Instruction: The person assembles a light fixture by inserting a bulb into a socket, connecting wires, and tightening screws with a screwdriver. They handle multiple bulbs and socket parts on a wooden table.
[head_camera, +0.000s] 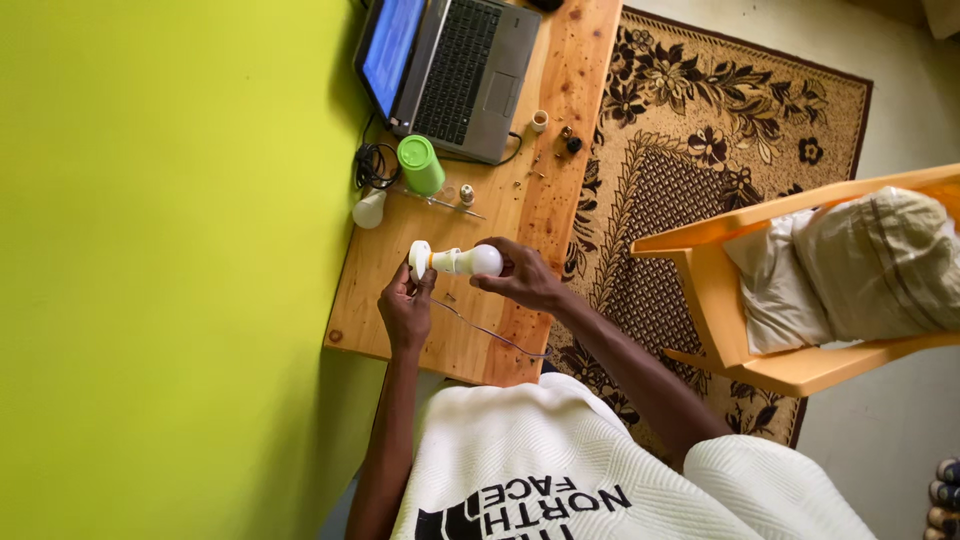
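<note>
A white bulb is held over the near part of the wooden table, its round end grasped by the right hand. Its white base piece is pinched by the left hand. Farther off stand a green cup and an open laptop.

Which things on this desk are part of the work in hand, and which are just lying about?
In hand:
- white bulb, gripped by the right hand
- white round fitting on its end, held by the left hand

Lying about:
- laptop
- green cup
- spare bulb
- black cable
- small parts
- orange chair
</note>
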